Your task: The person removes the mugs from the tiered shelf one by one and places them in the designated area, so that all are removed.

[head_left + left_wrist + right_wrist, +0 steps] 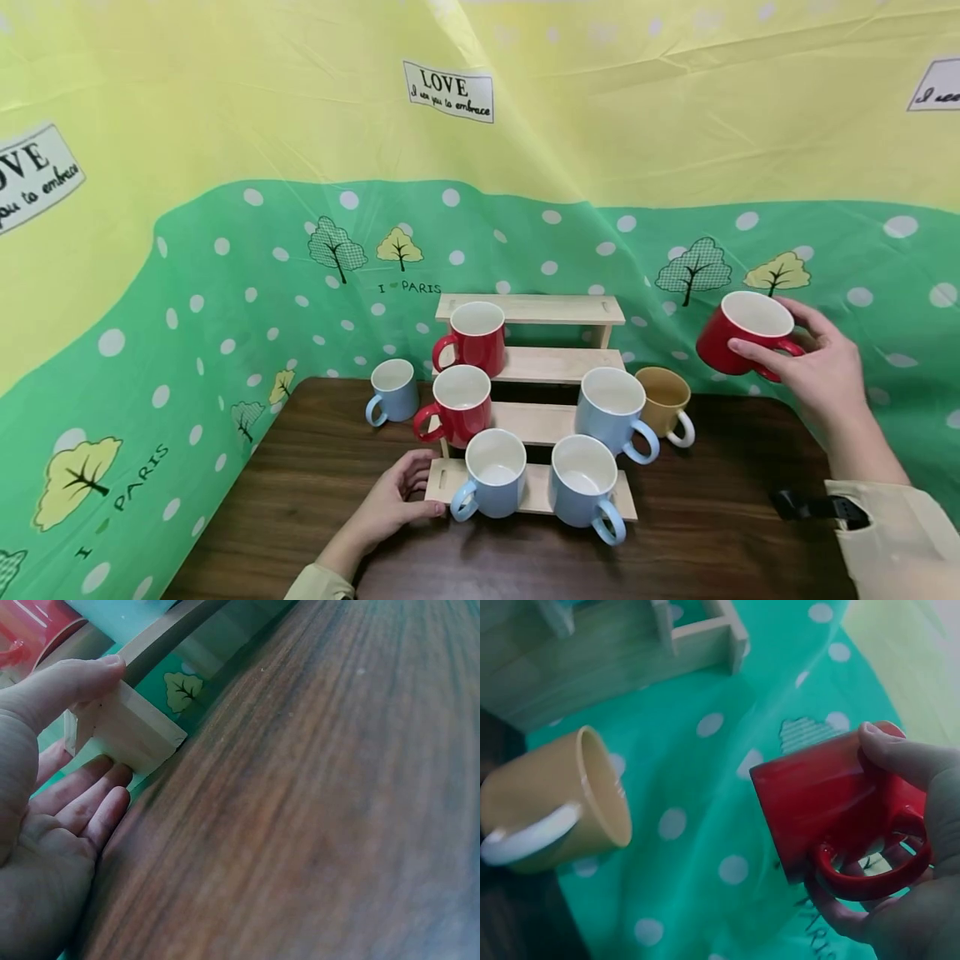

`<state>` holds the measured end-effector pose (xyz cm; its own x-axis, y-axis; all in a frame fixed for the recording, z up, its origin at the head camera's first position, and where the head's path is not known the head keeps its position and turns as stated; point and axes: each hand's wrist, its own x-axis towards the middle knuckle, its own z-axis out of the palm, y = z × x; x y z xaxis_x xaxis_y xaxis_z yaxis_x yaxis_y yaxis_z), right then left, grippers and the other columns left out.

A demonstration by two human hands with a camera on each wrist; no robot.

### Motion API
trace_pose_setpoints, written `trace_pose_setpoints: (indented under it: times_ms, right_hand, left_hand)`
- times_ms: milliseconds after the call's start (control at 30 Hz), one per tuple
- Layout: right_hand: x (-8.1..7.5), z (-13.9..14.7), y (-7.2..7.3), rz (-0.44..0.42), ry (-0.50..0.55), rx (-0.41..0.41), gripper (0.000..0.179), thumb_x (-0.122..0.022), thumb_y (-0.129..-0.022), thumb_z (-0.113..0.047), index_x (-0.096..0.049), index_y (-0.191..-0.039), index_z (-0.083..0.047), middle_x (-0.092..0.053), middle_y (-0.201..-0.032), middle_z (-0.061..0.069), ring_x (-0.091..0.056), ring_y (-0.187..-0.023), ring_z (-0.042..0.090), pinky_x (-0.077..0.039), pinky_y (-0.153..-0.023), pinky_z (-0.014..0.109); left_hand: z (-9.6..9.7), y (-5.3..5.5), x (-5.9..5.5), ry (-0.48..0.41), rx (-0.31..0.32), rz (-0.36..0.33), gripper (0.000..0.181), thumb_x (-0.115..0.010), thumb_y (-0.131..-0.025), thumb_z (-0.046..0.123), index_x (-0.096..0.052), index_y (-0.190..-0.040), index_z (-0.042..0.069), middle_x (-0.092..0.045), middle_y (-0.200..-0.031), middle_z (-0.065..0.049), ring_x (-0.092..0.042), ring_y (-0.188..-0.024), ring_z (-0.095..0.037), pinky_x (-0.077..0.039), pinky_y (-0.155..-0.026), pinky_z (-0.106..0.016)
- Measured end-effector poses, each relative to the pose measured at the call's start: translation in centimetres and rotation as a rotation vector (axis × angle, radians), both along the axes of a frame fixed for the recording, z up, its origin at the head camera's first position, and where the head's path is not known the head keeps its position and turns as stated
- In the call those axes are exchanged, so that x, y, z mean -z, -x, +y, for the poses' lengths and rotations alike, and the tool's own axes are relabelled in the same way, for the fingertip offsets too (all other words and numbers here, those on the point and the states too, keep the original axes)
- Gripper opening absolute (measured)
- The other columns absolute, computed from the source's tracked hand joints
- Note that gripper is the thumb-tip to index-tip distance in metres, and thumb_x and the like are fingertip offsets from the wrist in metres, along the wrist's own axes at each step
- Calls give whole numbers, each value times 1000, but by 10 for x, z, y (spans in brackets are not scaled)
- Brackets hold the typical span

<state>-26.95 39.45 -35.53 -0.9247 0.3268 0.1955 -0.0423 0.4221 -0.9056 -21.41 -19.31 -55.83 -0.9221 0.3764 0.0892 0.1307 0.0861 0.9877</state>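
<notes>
My right hand (828, 371) holds a red mug (716, 343) in the air to the right of a stepped wooden rack (555, 310). In the right wrist view, the thumb lies on the mug's wall near its rim and the fingers are behind the handle. My left hand (393, 500) grips the left end of the rack's lowest step, thumb on top and fingers curled at its side. Two red mugs (491, 346) stand at the left on the middle steps. Two light blue mugs (498, 475) are on the lowest step, another blue mug (611, 408) behind at the right.
A light blue mug (396, 393) stands on the dark wooden table (300, 467) left of the rack. Right of the rack is a tan mug (660, 398) with a white handle. A green and yellow printed cloth (525, 225) hangs behind and beside the table.
</notes>
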Motion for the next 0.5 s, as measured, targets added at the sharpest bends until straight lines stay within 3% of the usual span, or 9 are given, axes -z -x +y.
trace_pose_setpoints:
  times_ms: [233, 500]
  right_hand:
    - [29, 10, 8, -23, -99, 100, 90, -86, -94, -46, -39, -170, -37, -42, -172, 13, -46, -137, 30, -47, -69, 5]
    - [51, 13, 12, -71, -146, 157, 98, -87, -91, -52, -37, -172, -28, -39, -171, 23, -45, -141, 43, -41, -69, 6]
  left_hand:
    - [-1, 1, 0, 0, -1, -7, 75, -90, -90, 8, -50, -151, -4, -62, -145, -25, -62, -131, -35, -53, -106, -27]
    - [0, 1, 0, 11, -9, -24, 76, -91, -89, 8, -49, -152, -4, -62, -145, -25, -63, -131, -32, -53, -106, -26]
